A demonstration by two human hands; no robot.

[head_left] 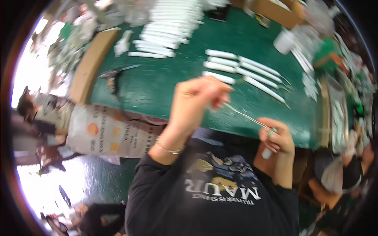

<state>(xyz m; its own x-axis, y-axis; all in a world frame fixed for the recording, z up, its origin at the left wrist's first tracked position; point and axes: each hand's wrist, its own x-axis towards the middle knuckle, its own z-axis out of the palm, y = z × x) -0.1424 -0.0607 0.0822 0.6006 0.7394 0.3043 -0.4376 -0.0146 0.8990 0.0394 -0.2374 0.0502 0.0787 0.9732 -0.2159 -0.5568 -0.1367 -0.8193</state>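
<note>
My left hand [193, 100] is raised over the table with its fingers pinched on one end of a thin pale wire [245, 115]. The wire runs slantwise down to my right hand [278, 137], whose fingers are curled round a small white piece [266, 153]; most of that piece is hidden in the hand. Just beyond my left hand lie several thick white tubes [220, 61]. Slimmer, tapering white sticks [260, 67] lie against their right ends, with thin wires at the tips.
A large stack of white tubes [167, 27] lies at the far left of the green table [173, 67]. A glue gun [114, 76] rests near a cardboard strip [94, 65]. At the far right are a white cup [283, 42] and an open cardboard box [279, 13].
</note>
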